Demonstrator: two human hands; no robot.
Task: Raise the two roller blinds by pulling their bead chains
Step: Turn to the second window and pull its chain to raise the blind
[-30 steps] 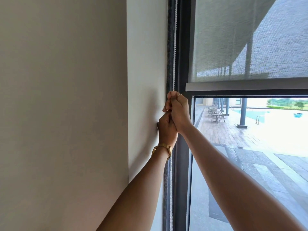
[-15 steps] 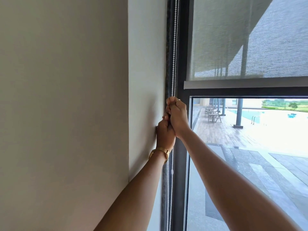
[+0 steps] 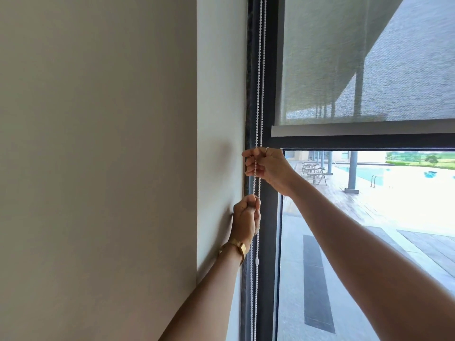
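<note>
A grey mesh roller blind (image 3: 344,70) covers the upper window, and its pale bottom bar (image 3: 357,131) hangs level with the dark crossbar. The white bead chain (image 3: 260,70) runs down in two strands along the dark window frame. My right hand (image 3: 269,168) is shut on the chain just below the bar's height. My left hand (image 3: 246,217), with a gold bracelet at the wrist, is shut on the chain lower down, a hand's width beneath the right. A white chain connector (image 3: 257,261) hangs below my left hand.
A beige wall (image 3: 98,168) fills the left, with a lighter window reveal (image 3: 219,119) beside the frame. The dark vertical frame (image 3: 269,267) stands behind the chain. Through the glass lie a paved terrace, chairs and a pool (image 3: 369,172).
My left hand has moved down the chain, away from the right hand it was pressed against. The right hand stays near the crossbar. The blind's bottom bar holds about the same height.
</note>
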